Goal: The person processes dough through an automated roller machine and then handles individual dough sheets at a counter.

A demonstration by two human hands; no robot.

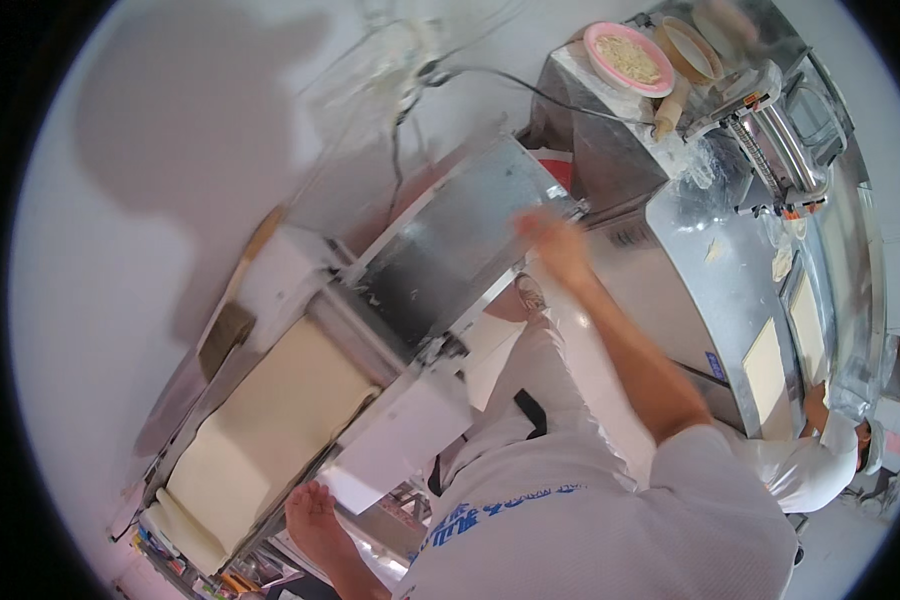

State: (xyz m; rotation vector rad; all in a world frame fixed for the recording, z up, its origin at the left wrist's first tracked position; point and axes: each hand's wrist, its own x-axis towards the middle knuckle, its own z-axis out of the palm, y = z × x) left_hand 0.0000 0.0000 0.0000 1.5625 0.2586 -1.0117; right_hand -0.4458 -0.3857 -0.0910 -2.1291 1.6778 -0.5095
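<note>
A wide, pale sheet of dough [270, 415] lies along the bed of a metal machine at the left, its near end folded or rolled over. Beside the dough's right edge is my left hand [312, 512], its fingers curled together with nothing visible in them. My right hand [555, 245] is smeared by motion over the right edge of the machine's flat steel plate [450, 250]. Whether it touches that edge or holds anything, I cannot tell. A white panel [400, 435] juts from the machine's side between my hands.
On the steel counter [690, 260] at the right stand a hand-crank roller machine [775, 140], a pink bowl of pale shreds [630, 60] and a rolling pin [672, 110]. A co-worker [815, 465] bends there by flat dough sheets [767, 375]. A cable [530, 88] hangs along the wall.
</note>
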